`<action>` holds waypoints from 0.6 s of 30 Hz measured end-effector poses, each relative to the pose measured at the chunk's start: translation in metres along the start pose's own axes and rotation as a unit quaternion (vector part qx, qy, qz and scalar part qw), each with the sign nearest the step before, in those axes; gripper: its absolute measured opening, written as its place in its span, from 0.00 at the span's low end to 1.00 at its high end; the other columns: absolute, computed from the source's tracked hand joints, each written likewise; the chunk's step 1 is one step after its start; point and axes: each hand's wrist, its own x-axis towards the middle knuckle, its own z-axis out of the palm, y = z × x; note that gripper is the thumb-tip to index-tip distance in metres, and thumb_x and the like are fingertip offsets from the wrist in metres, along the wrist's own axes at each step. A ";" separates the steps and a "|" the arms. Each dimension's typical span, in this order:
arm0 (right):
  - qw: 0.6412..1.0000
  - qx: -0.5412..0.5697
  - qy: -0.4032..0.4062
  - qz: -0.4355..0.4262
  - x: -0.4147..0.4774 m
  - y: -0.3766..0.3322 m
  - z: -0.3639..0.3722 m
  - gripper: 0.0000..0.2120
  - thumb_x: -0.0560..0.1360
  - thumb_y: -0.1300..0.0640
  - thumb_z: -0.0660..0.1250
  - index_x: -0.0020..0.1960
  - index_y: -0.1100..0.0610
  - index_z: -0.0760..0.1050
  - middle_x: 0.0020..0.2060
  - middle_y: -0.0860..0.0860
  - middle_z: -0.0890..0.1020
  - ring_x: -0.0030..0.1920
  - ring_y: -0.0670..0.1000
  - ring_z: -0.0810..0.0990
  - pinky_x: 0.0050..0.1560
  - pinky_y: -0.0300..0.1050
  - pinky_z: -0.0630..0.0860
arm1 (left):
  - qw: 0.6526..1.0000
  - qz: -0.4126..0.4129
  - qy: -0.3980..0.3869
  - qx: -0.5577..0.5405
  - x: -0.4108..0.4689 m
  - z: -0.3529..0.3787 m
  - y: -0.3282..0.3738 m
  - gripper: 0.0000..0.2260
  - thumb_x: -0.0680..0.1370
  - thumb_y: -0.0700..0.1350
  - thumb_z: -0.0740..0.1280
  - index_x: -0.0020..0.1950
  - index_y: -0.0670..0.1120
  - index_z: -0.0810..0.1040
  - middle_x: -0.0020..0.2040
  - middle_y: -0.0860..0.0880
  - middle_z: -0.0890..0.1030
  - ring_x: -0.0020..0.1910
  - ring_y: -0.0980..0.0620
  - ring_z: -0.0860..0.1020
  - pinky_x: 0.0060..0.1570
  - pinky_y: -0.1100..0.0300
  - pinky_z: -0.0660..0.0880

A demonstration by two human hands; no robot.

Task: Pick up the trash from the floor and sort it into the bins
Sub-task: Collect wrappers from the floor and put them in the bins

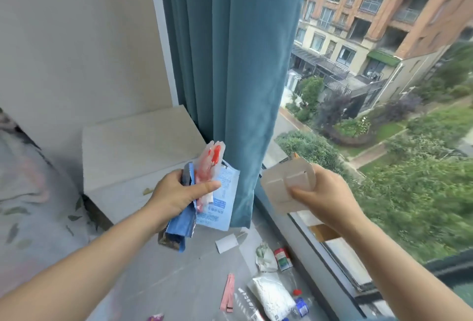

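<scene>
My left hand grips a bundle of wrappers: a light blue printed pouch, a red and clear packet and a crumpled blue foil bag hanging below. My right hand pinches a flattened pale cardboard box held up in front of the window. More trash lies on the grey floor below: a white paper scrap, a pink strip, a white plastic bag, a small red, white and green carton and a clear bottle with a blue label. No bin is in view.
A teal curtain hangs straight ahead, reaching almost to the floor. A white cabinet stands to its left against the wall. A bed with a patterned cover fills the left edge. The floor-level window runs along the right.
</scene>
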 end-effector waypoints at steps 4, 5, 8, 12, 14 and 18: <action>0.999 -0.009 0.036 -0.019 -0.027 -0.081 -0.121 0.10 0.69 0.52 0.70 0.50 0.50 0.78 0.40 0.47 0.83 0.43 0.51 0.81 0.45 0.50 0.79 | 0.998 0.052 -0.019 0.020 -0.051 -0.016 0.129 0.17 0.63 0.54 0.80 0.32 0.48 0.74 0.27 0.47 0.79 0.28 0.51 0.77 0.43 0.50 0.77; 0.999 -0.010 0.048 -0.024 -0.034 -0.100 -0.149 0.10 0.69 0.53 0.70 0.50 0.50 0.78 0.40 0.47 0.83 0.42 0.51 0.81 0.44 0.50 0.79 | 0.997 0.068 -0.018 0.025 -0.063 -0.020 0.161 0.17 0.63 0.54 0.80 0.35 0.47 0.75 0.29 0.48 0.81 0.30 0.51 0.79 0.43 0.52 0.77; 0.994 -0.011 0.096 -0.041 -0.054 -0.152 -0.232 0.11 0.69 0.54 0.70 0.51 0.48 0.78 0.42 0.47 0.83 0.44 0.50 0.81 0.45 0.51 0.79 | 0.992 0.124 -0.023 0.031 -0.098 -0.035 0.256 0.25 0.59 0.58 0.80 0.46 0.45 0.79 0.39 0.50 0.85 0.42 0.48 0.83 0.47 0.50 0.79; 0.982 -0.008 0.180 -0.061 -0.087 -0.211 -0.325 0.12 0.70 0.56 0.71 0.53 0.50 0.79 0.43 0.47 0.82 0.45 0.50 0.80 0.45 0.48 0.78 | 0.976 0.209 -0.056 0.025 -0.146 -0.048 0.360 0.30 0.54 0.63 0.79 0.47 0.46 0.79 0.39 0.50 0.85 0.43 0.48 0.84 0.51 0.44 0.79; 0.973 -0.015 0.222 -0.066 -0.109 -0.233 -0.361 0.11 0.70 0.55 0.71 0.52 0.51 0.78 0.42 0.46 0.82 0.44 0.49 0.79 0.42 0.45 0.77 | 0.965 0.254 -0.063 0.028 -0.170 -0.048 0.399 0.25 0.59 0.59 0.80 0.46 0.46 0.78 0.38 0.49 0.85 0.42 0.49 0.83 0.48 0.48 0.80; 0.951 -0.012 0.301 -0.074 -0.160 -0.258 -0.421 0.12 0.71 0.54 0.72 0.54 0.50 0.78 0.43 0.46 0.82 0.44 0.49 0.78 0.39 0.41 0.73 | 0.942 0.323 -0.095 0.014 -0.217 -0.037 0.456 0.19 0.64 0.55 0.78 0.44 0.44 0.77 0.30 0.49 0.83 0.32 0.55 0.80 0.38 0.58 0.75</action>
